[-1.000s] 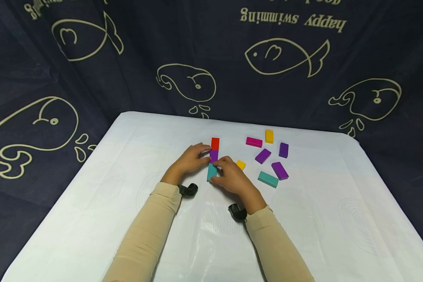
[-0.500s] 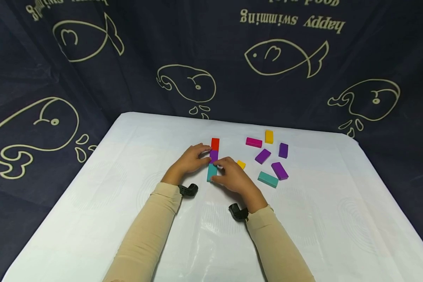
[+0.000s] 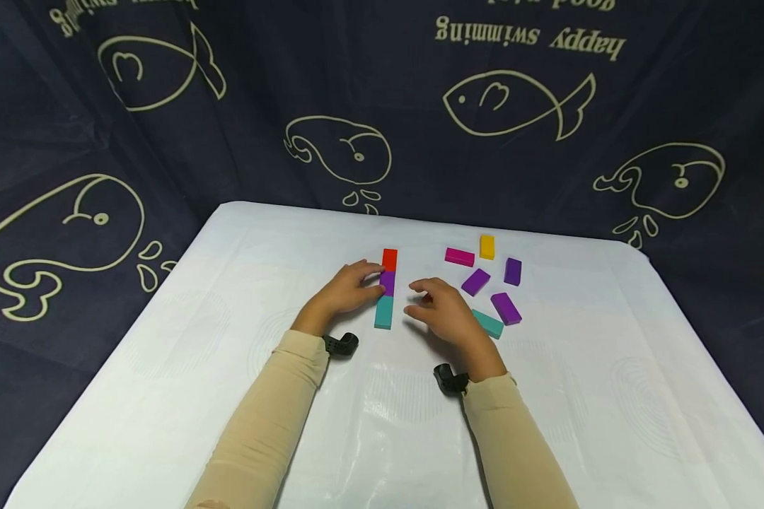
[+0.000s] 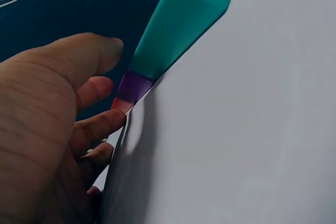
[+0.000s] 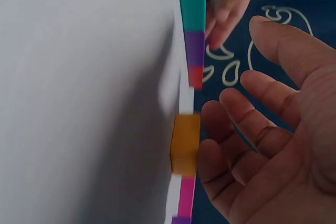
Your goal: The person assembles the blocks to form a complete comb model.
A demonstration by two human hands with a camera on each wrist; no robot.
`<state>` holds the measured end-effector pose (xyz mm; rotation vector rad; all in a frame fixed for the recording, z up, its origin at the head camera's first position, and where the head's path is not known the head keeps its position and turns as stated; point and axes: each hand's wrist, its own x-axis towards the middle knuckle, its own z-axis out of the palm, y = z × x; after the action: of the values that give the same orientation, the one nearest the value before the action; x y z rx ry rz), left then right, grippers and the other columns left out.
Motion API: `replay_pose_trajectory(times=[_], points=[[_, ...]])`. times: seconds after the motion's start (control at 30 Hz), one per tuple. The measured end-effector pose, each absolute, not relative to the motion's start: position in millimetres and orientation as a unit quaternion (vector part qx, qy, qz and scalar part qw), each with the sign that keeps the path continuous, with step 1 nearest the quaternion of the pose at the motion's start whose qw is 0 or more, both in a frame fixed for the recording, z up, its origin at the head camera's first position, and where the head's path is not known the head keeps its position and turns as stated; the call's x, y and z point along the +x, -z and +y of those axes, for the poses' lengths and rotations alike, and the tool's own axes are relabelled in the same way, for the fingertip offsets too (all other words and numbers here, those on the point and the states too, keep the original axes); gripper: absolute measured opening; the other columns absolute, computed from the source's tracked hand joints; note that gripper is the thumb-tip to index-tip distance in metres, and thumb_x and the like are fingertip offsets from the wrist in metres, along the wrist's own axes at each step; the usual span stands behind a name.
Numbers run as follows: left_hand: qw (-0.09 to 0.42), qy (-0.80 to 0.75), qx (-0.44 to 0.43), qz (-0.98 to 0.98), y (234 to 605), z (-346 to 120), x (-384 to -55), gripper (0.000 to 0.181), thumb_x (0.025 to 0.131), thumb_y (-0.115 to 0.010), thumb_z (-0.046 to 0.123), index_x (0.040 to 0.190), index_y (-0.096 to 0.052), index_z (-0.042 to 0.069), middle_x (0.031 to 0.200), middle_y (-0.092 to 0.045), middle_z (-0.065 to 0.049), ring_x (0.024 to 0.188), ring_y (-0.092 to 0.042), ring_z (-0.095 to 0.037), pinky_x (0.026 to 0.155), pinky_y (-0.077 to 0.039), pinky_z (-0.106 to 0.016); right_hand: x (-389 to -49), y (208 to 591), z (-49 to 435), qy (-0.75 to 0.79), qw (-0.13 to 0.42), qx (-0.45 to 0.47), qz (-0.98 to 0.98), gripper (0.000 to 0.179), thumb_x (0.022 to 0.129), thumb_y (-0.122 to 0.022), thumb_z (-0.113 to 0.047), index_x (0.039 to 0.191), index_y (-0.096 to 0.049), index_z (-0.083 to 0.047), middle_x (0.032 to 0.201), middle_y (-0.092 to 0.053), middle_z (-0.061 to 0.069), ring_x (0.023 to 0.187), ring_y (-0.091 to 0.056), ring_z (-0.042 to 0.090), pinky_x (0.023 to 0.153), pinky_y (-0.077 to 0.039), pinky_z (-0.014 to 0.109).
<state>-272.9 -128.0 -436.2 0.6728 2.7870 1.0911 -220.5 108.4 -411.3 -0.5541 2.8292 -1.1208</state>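
A straight row of three blocks lies on the table: a red block (image 3: 390, 259) at the far end, a purple block (image 3: 388, 283) in the middle and a teal block (image 3: 384, 312) nearest. My left hand (image 3: 351, 286) is at the row's left side, thumb and fingertips right by the purple block's edge, fingers relaxed. To the right of the row, my right hand (image 3: 444, 311) hovers with loosely bent fingers and holds nothing. In the right wrist view, a yellow block (image 5: 186, 145) shows just past its fingertips; the hand hides this block in the head view.
Right of the hands lie loose blocks: a pink one (image 3: 460, 257), a yellow one (image 3: 487, 247), several purple ones (image 3: 506, 308) and a teal one (image 3: 489, 324), partly behind the right hand. A dark printed cloth (image 3: 414, 177) rises behind the white table (image 3: 280, 233).
My right hand has come away from the teal block and moved right, now covering the nearer yellow block. The left hand and the row stay where they were.
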Motion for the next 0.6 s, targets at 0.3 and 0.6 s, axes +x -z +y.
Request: replay_pose_trajectory(times=[0.3, 0.6], points=[[0.068, -0.334, 0.225, 0.913, 430, -127, -267, 0.058, 0.093, -0.067, 0.031, 0.144, -0.052, 0.009, 0.149, -0.047, -0.013, 0.146, -0.026, -0.033, 0.120, -0.008, -0.054, -218, 404, 127, 0.367, 0.025, -0.139, 0.920, 0.047, 0.091, -0.073, -0.022, 0.132, -0.061, -0.002, 0.124, -0.061, 0.014, 0.109, -0.060, 0.031, 0.098, -0.049, 0.047], [0.085, -0.318, 0.218, 0.919, 432, -127, -266, 0.060, 0.093, -0.065, 0.031, 0.147, -0.049, 0.011, 0.154, -0.040, -0.012, 0.149, -0.019, -0.032, 0.120, -0.004, -0.052, -223, 412, 136, 0.345, 0.036, -0.119, 0.930, 0.044, 0.091, -0.073, -0.020, 0.130, -0.062, -0.002, 0.118, -0.059, 0.015, 0.104, -0.058, 0.029, 0.095, -0.050, 0.045]])
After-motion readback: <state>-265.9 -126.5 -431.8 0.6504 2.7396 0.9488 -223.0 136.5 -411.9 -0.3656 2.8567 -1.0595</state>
